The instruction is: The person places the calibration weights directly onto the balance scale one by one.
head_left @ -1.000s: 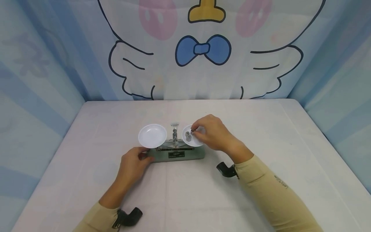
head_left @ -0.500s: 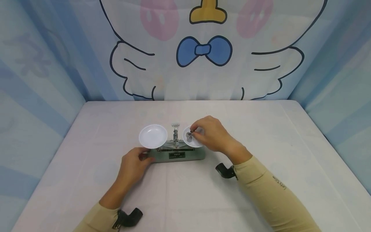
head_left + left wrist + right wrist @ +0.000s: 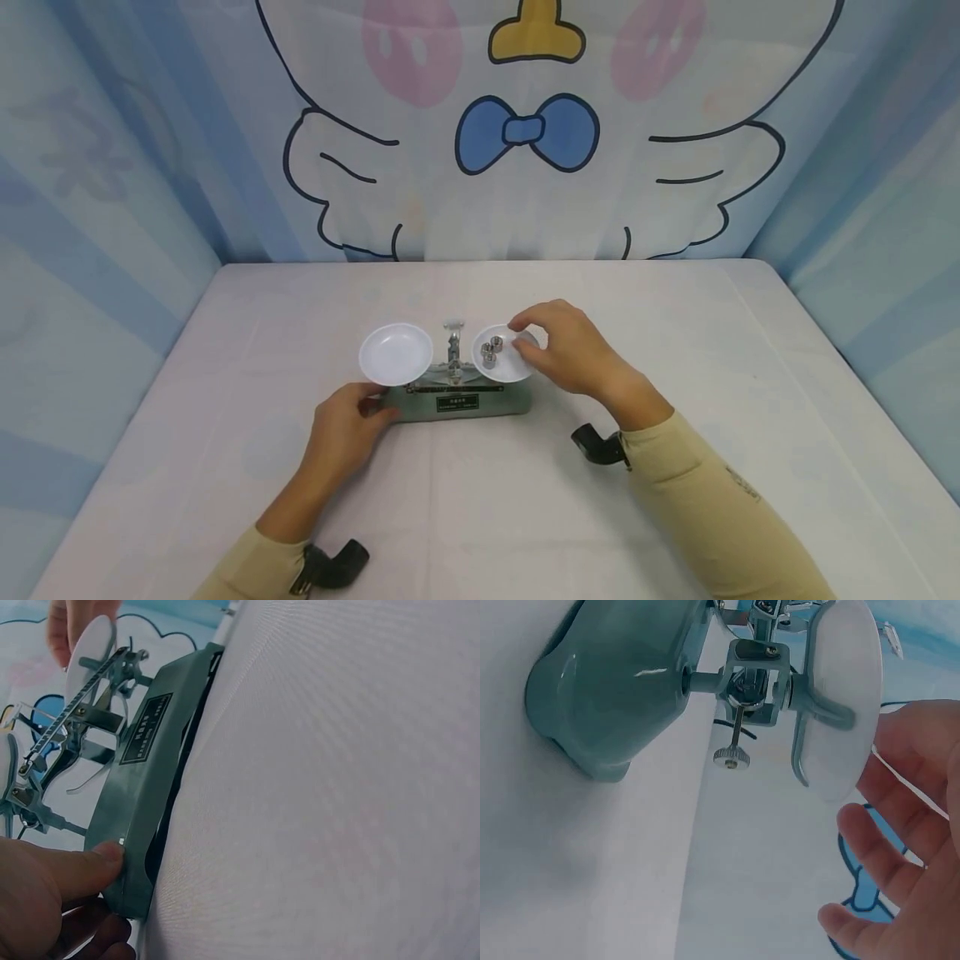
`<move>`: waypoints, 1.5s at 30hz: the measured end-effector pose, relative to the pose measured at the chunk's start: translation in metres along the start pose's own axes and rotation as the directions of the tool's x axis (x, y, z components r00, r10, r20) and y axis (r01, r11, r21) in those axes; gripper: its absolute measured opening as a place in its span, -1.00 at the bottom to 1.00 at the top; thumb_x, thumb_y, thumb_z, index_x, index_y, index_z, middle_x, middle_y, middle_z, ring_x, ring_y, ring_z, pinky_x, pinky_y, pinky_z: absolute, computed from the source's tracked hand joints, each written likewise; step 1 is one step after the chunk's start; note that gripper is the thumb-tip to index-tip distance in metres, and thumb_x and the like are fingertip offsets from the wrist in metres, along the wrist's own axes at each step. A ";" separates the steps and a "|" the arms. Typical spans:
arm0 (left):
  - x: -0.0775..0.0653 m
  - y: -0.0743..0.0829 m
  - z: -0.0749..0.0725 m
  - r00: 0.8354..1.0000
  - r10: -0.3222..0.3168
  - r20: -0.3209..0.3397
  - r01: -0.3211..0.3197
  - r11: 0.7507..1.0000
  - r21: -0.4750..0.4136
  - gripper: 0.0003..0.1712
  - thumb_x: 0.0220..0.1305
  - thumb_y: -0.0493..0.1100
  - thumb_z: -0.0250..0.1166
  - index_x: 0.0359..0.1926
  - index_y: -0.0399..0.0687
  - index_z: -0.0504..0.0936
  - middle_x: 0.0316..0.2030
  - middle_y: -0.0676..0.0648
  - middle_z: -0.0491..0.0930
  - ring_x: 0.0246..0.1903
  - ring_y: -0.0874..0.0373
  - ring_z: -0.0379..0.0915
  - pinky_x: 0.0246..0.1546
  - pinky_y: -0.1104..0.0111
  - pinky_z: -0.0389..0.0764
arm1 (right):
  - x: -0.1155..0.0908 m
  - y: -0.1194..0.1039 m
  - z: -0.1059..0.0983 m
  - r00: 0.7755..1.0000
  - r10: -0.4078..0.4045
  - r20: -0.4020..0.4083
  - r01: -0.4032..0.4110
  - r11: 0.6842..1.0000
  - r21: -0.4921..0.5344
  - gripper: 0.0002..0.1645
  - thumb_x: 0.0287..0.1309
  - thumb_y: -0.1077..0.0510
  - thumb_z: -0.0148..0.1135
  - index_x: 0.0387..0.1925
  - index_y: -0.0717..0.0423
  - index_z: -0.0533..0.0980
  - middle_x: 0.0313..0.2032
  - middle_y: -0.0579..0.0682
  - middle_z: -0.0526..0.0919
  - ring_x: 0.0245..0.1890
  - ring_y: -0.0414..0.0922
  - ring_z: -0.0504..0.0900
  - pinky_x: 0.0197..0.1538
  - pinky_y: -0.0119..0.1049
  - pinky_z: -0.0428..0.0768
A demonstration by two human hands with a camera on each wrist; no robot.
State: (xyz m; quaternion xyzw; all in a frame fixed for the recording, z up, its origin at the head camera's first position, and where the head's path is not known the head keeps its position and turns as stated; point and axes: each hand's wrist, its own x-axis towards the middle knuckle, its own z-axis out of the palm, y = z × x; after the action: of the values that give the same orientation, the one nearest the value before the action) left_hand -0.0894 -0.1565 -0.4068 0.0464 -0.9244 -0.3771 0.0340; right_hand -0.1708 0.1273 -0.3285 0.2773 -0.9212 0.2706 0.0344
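A green balance scale (image 3: pixel 480 403) stands on the table with a white pan on each side. My left hand (image 3: pixel 347 425) grips the left end of its base; in the left wrist view the thumb (image 3: pixel 94 870) lies on the front face and the other fingers curl behind. The left pan (image 3: pixel 396 354) is bare. Several small metal weights (image 3: pixel 490 357) stand grouped on the left part of the right pan (image 3: pixel 512 372). My right hand (image 3: pixel 573 350) hovers at that pan's right edge, thumb and index finger apart, holding nothing. In the right wrist view the fingers (image 3: pixel 881 855) spread beside the pan.
A white cloth covers the table (image 3: pixel 480 517). Behind it hangs a curtain (image 3: pixel 525 208) with a cartoon print. Blue side curtains (image 3: pixel 90 292) flank the table. Below the right pan an adjusting nut (image 3: pixel 731 757) sticks out of the scale's beam.
My right hand has let go of a small metal weight, which now stands on the right pan beside the others, and has drawn back to the right. The left hand keeps its grip.
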 end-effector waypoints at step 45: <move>0.000 0.000 0.000 1.000 -0.004 0.006 0.004 1.000 0.004 -0.53 0.21 -0.29 0.43 0.12 -0.38 0.58 0.02 -0.32 0.61 0.00 -0.19 0.57 -0.01 -0.02 0.60 | -0.071 0.090 0.003 0.957 0.245 0.154 -0.237 0.969 -0.073 -0.77 0.18 0.28 0.29 -0.11 0.23 0.65 -0.15 0.06 0.71 -0.07 0.11 0.59 0.08 0.11 0.53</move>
State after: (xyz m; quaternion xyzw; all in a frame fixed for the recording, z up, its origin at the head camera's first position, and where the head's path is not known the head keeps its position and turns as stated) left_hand -0.0894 -0.1563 -0.4069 0.0474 -0.9252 -0.3753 0.0305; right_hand -0.1583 0.2233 -0.3891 0.1831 -0.9548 0.2245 -0.0663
